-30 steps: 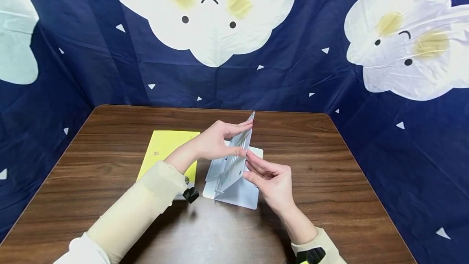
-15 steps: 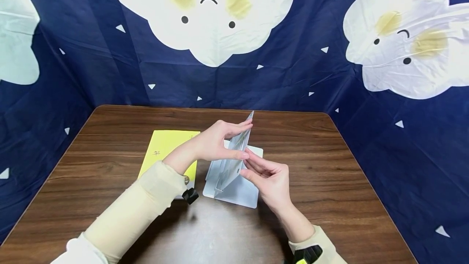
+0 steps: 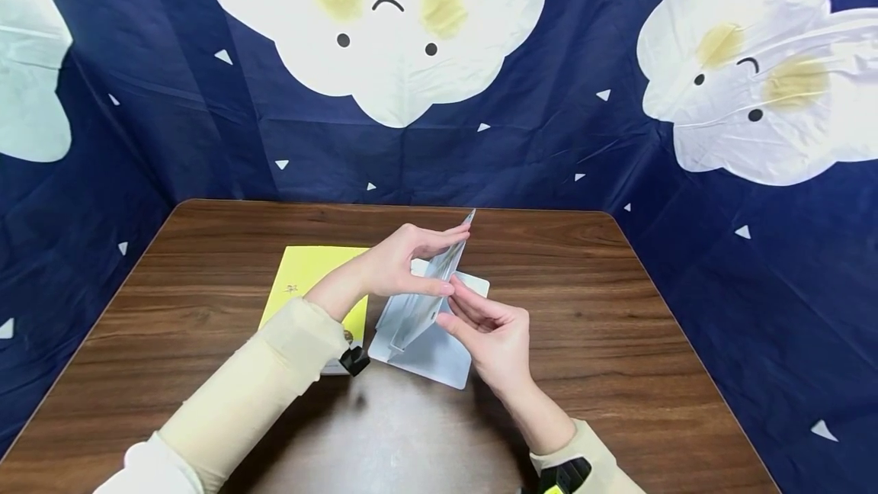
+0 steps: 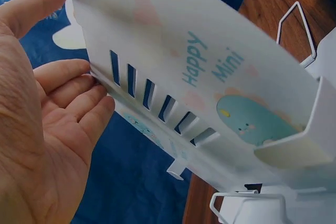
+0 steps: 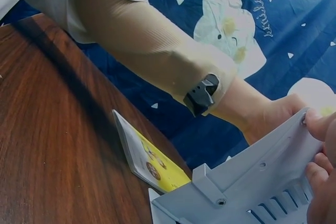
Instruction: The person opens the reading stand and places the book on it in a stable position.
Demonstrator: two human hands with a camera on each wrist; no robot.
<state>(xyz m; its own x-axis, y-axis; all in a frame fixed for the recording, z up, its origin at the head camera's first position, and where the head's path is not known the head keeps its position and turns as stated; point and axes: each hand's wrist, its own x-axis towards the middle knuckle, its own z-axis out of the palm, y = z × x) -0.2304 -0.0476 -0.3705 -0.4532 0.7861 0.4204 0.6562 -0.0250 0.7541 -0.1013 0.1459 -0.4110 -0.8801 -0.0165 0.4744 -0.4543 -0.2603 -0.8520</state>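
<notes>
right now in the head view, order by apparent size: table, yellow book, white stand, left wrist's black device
Table
Yellow book and white stand: both partly covered, too alike to rank
Left wrist's black device

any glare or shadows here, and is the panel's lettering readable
Head view: pale glare on the brown wood-grain table, dark shadow beside the beige left sleeve; right wrist view: a long dark shadow across the table; left wrist view: turquoise "Happy Mini" lettering reads clearly on the white slatted panel.
</notes>
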